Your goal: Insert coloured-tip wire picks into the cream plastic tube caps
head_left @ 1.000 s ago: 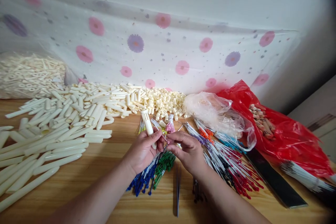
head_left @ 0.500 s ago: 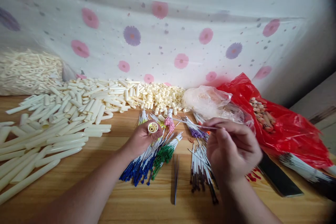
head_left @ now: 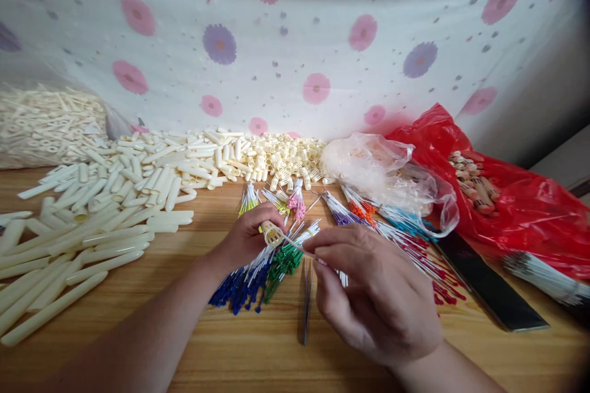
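My left hand (head_left: 246, 236) is closed around a small cream slotted plastic cap (head_left: 271, 234), its open end turned toward me. Between thumb and fingers my right hand (head_left: 375, 288) pinches a thin pale stick (head_left: 295, 244), whose far tip is at the cap's opening; I cannot tell whether it is inside. Under and beside the hands lie bundles of white sticks with coloured ends: blue (head_left: 242, 282), green (head_left: 288, 258), pink (head_left: 296, 201), purple (head_left: 343, 212) and red (head_left: 442, 276). Metal tweezers (head_left: 306, 301) rest on the table between my forearms.
Long cream plastic tubes (head_left: 96, 245) spread over the left side, with slotted caps (head_left: 290, 156) heaped at the back. A clear bag (head_left: 382, 166) and a red bag (head_left: 520, 196) of small pieces sit at the right. A flat black object (head_left: 493, 285) lies before them.
My right hand has moved left and brought the stick's tip to the cap. The cap in my left hand has tilted toward the right. The camera view has shifted slightly.
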Action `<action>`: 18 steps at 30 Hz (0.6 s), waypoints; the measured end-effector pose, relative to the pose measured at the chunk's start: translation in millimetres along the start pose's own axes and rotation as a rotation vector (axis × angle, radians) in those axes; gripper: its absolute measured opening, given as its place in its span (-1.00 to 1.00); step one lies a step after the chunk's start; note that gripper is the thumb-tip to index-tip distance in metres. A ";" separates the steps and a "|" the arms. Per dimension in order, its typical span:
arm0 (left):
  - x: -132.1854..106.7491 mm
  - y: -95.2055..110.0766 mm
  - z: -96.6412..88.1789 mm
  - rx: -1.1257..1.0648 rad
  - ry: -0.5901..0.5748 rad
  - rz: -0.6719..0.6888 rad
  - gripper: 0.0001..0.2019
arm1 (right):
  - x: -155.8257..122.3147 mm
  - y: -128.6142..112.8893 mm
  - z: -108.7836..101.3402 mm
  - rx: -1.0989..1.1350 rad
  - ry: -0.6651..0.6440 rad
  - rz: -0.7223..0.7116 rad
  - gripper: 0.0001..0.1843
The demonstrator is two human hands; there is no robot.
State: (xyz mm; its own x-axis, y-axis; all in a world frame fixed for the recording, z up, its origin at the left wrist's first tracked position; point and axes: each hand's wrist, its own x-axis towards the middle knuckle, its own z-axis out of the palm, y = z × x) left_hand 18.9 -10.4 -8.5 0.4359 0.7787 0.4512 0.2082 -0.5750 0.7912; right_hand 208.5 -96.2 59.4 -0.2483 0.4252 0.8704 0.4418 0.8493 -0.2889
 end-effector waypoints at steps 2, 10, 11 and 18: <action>0.2 0.8 0.9 -0.012 0.018 -0.006 -0.84 | -0.9 1.9 4.2 0.006 0.011 0.029 -0.71; 0.3 -0.9 -0.3 0.055 0.088 0.032 -0.85 | -1.2 3.2 12.7 -0.041 0.126 0.072 -0.77; 0.0 -1.4 -0.4 0.062 0.091 0.042 -0.86 | -1.3 3.4 13.0 -0.046 0.131 0.077 -0.77; -1.1 -7.8 -1.7 0.126 0.081 0.034 -0.77 | -4.1 9.2 18.9 0.076 0.135 0.123 -0.79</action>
State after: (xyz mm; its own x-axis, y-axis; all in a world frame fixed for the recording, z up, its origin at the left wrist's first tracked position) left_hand 15.3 -6.4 -14.5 0.3734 0.7732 0.5125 0.3049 -0.6241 0.7194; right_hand 197.2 -84.2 45.6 -0.0768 0.4858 0.8707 0.3940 0.8170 -0.4211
